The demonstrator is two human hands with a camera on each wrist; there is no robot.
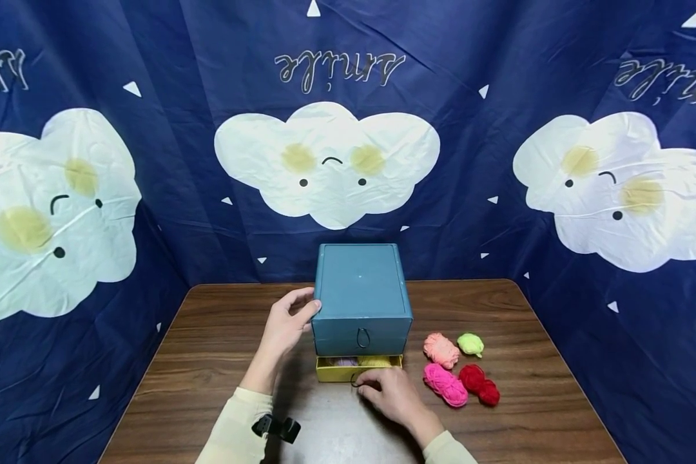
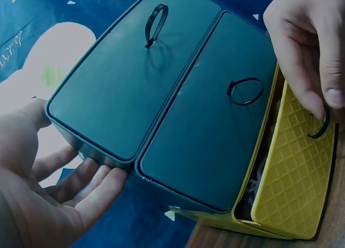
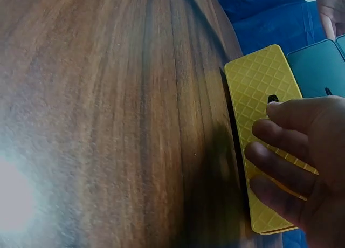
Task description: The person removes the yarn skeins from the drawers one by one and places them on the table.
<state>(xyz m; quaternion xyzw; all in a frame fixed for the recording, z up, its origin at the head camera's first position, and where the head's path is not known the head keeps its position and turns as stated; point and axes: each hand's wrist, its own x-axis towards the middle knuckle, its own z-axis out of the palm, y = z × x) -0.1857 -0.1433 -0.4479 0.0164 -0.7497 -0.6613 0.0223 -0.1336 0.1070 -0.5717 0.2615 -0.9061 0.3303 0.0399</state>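
At the counter (image 1: 226, 341), our right hand (image 1: 393, 394) pinches the black loop (image 2: 322, 129) of the yellow drawer (image 1: 332, 374), which stands partly out beneath the teal cabinet (image 1: 359, 283). Our left hand (image 1: 284, 325) rests loosely against the cabinet's side, grasping nothing. Only the head view shows us four yarn bundles (image 1: 445, 385) at right; the left wrist view shows two looped teal fronts (image 2: 199, 124), the head view one.

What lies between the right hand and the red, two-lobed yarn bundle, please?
In the head view, the bright pink, oblong yarn bundle lies between the right hand and the red yarn bundle.
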